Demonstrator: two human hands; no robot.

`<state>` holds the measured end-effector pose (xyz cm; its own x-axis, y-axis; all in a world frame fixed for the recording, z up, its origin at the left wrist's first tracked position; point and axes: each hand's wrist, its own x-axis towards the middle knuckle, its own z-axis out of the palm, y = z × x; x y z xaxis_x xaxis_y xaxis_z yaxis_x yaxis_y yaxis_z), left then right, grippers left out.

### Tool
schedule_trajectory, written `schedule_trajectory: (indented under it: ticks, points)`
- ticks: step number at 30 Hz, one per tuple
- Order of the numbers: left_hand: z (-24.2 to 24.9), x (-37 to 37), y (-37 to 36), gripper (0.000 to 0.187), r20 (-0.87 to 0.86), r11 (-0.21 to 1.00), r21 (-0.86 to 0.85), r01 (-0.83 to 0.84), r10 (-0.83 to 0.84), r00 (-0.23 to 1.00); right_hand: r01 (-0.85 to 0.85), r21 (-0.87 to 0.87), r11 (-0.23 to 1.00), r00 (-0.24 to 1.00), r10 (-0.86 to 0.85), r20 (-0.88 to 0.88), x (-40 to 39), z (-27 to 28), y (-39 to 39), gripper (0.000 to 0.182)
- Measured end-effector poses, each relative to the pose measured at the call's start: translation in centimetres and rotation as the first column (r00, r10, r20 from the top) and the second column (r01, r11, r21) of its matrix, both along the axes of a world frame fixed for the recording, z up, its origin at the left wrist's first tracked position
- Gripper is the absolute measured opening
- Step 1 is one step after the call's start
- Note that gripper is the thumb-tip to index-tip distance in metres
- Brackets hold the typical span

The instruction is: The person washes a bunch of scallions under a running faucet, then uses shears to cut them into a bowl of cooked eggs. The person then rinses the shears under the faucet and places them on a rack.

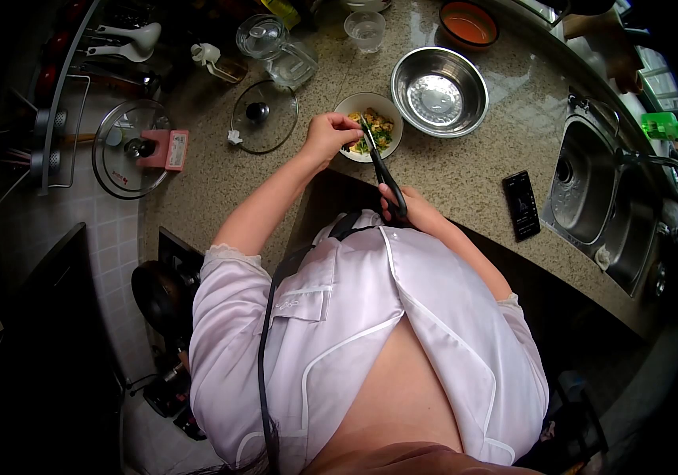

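My right hand (402,204) grips the black handles of a pair of scissors (381,166), whose blades point away from me over a white bowl (344,104). Inside the bowl lies chopped food (382,131) in green, yellow and orange bits. My left hand (331,136) is closed in a pinch at the bowl's left side, fingertips close to the scissor blades. Whatever sits between those fingertips is too small to make out. Just right of the bowl stands a shiny metal basin (439,91).
Left of the bowl lies a glass lid (263,117), with a glass jug (290,62) behind it. A clear cup (365,30) and a reddish-brown bowl (469,24) stand at the back. To the right are a phone (521,206) and a double sink (588,186).
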<state>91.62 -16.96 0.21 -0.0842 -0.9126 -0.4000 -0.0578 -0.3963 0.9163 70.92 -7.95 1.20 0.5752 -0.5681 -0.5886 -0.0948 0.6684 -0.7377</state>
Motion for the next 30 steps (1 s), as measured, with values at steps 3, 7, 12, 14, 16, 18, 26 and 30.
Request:
schedule_trajectory:
  ticks: [3,7,12,14,16,18,26,30]
  points:
    - [0.2,-0.1,0.0,0.011,0.017,1.000,0.005,0.002,-0.002,1.000,0.000,-0.031,1.000,0.999,-0.002,-0.046,0.0,0.2,0.0,0.044]
    - [-0.3,0.0,-0.2,0.013,-0.012,0.999,0.041,-0.027,0.028,1.000,0.006,-0.083,0.997,0.998,-0.010,-0.055,0.1,-0.6,0.2,0.042]
    - [-0.7,0.3,-0.4,0.014,-0.098,0.990,0.078,-0.119,0.126,0.987,0.024,-0.117,0.993,0.995,-0.035,-0.094,-0.1,-0.4,0.2,0.041]
    - [-0.8,0.3,-0.4,0.014,-0.116,0.986,0.083,-0.142,0.151,0.982,0.034,-0.122,0.992,0.996,-0.043,-0.077,-0.2,-0.1,0.2,0.041]
    - [-0.3,0.1,-0.5,0.015,-0.111,0.981,0.124,-0.146,0.160,0.981,0.057,0.054,0.997,0.998,-0.057,-0.001,-0.5,0.9,-0.1,0.043]
    - [0.5,-0.2,-0.4,0.014,-0.107,0.982,0.130,-0.136,0.150,0.983,0.046,0.047,0.998,0.999,-0.046,0.006,-0.5,0.9,0.0,0.044]
    - [-0.3,-0.3,-0.2,0.012,-0.066,0.993,0.098,-0.069,0.076,0.995,0.029,0.012,0.999,0.998,-0.030,0.048,-0.3,-0.1,0.2,0.046]
    - [-0.5,0.0,-0.2,0.011,-0.048,0.998,0.060,0.010,-0.007,0.999,0.029,0.018,0.999,0.999,-0.030,0.038,-0.2,-0.7,0.3,0.046]
